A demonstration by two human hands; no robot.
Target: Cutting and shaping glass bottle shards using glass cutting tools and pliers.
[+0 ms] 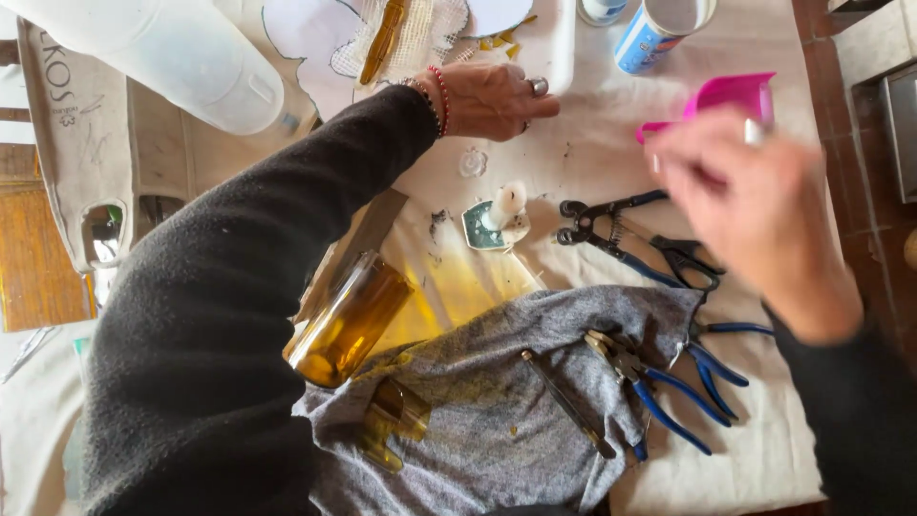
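**Glass-cutting bench: work partly done**

Evidently cutting has been carried out: the amber glass bottle section (349, 320) lies on its side at the left edge of the grey cloth (516, 401), with smaller amber glass pieces (394, 420) near it. Blue-handled pliers (659, 387) lie unheld to the right. The left hand (492, 98) rests far, fingers curled on the white sheet (592, 143). The right hand (755, 215) is motion-blurred; its grip cannot be told, and the pink plastic scoop (731, 96) behind it is partly hidden

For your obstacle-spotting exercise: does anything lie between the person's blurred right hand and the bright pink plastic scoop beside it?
Nothing visible lies between them. The right hand overlaps the lower edge of the bright pink plastic scoop in the head view; blur hides whether they touch. The blue-handled metal pliers lie lower left of the hand, on the white cloth-covered table.
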